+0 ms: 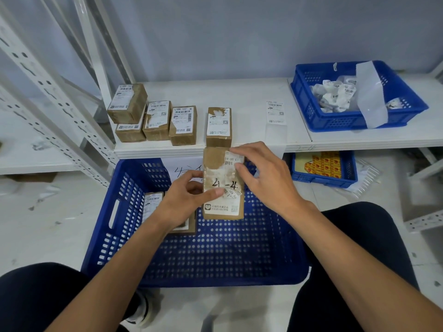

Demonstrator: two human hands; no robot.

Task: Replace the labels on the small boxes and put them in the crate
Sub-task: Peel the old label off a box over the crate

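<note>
Just below your hands sits a blue crate (215, 259), with one labelled box (153, 202) lying in it under your left wrist. Your left hand (189, 200) grips a small box (213, 156) upright above the crate. Your right hand (261, 178) pinches its upper right edge, thumb on the torn label (221, 180). Beyond your hands, more boxes (183, 124) stand on a shelf (239, 92).
</note>
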